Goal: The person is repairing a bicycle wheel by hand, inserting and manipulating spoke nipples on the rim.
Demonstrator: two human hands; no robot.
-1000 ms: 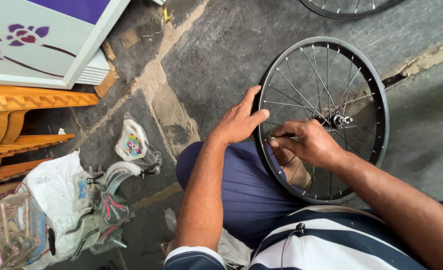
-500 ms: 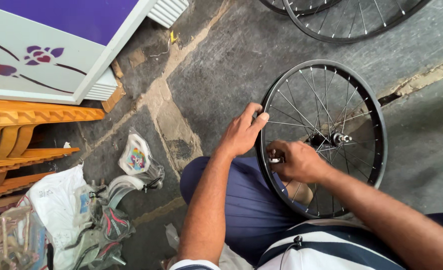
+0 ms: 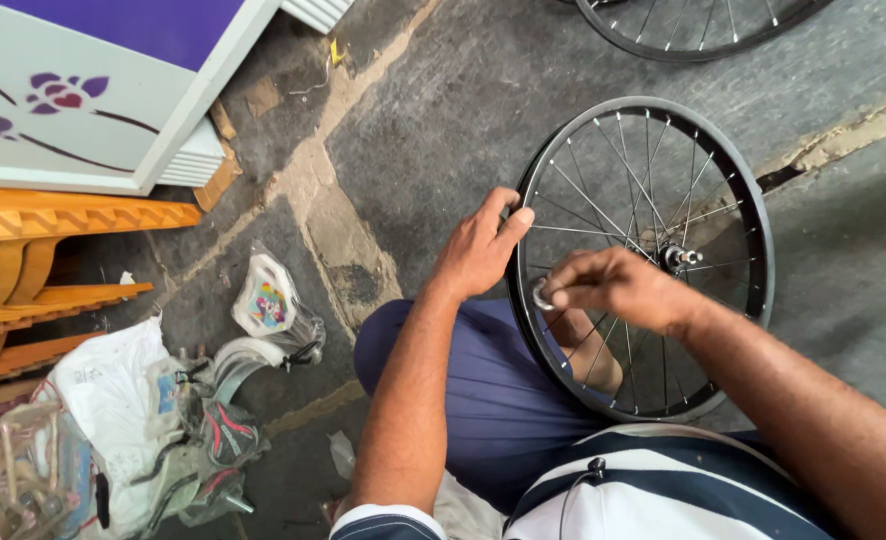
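Note:
A black spoked bicycle wheel (image 3: pixel 738 180) stands against my knee on the stone floor, its silver hub (image 3: pixel 680 257) near the middle. My left hand (image 3: pixel 478 250) grips the rim on its left side. My right hand (image 3: pixel 618 288) is inside the wheel, fingers pinched on a small round metal tool (image 3: pixel 542 295) at the rim. My leg in blue trousers (image 3: pixel 483 395) lies under the wheel.
A second wheel (image 3: pixel 693 30) lies at the top edge. Plastic bags with parts (image 3: pixel 163 420) and a small packet (image 3: pixel 266 300) are on the floor at left. Orange moulded furniture (image 3: pixel 53 250) and a white and purple panel (image 3: pixel 93 90) stand at upper left.
The view has shifted, so the wheel sits lower in frame. My right hand moved left from near the hub to the rim. My left hand stays on the rim.

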